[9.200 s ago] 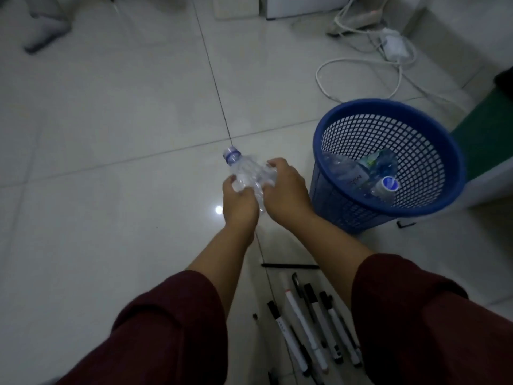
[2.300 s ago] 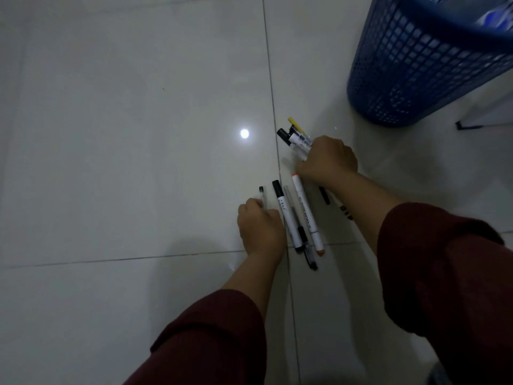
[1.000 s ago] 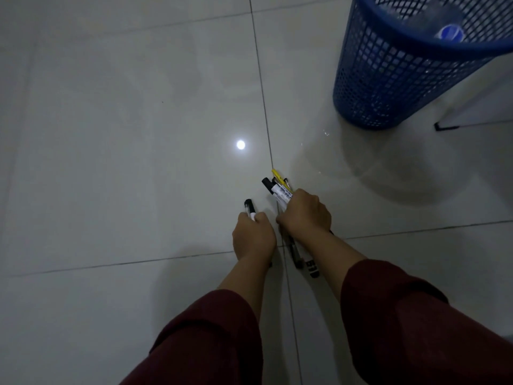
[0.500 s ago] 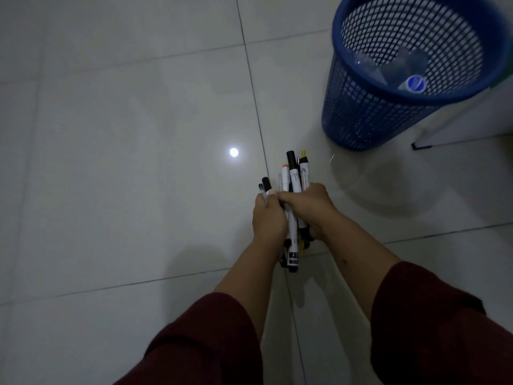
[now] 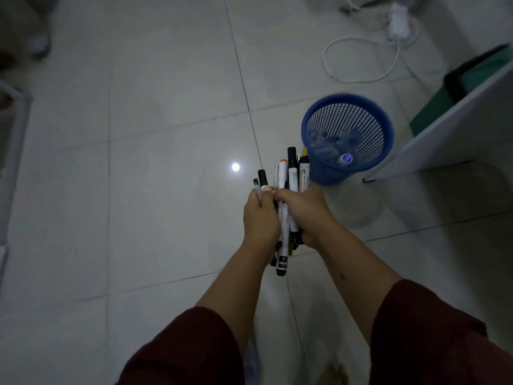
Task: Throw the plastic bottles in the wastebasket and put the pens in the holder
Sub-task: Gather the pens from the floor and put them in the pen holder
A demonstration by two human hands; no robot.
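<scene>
Both my hands clasp one bundle of several pens and markers (image 5: 290,173), held upright above the tiled floor. My left hand (image 5: 259,219) grips the bundle's left side, my right hand (image 5: 304,212) its right side. Black, orange and yellow caps stick out above my fingers, and marker ends hang below my palms. The blue mesh wastebasket (image 5: 319,168) stands on the floor just right of the pens. Crushed clear plastic bottles (image 5: 331,144) lie inside it, one with a blue cap. No pen holder is in view.
A white panel (image 5: 455,126) with a green surface (image 5: 433,107) behind it stands right of the basket. A white cable and adapter (image 5: 395,26) lie on the floor at the back right. A pale frame (image 5: 16,134) runs along the left edge.
The hands gathered the pens off the floor into one bundle and lifted it. The view rose, so the basket now sits farther away and more floor shows.
</scene>
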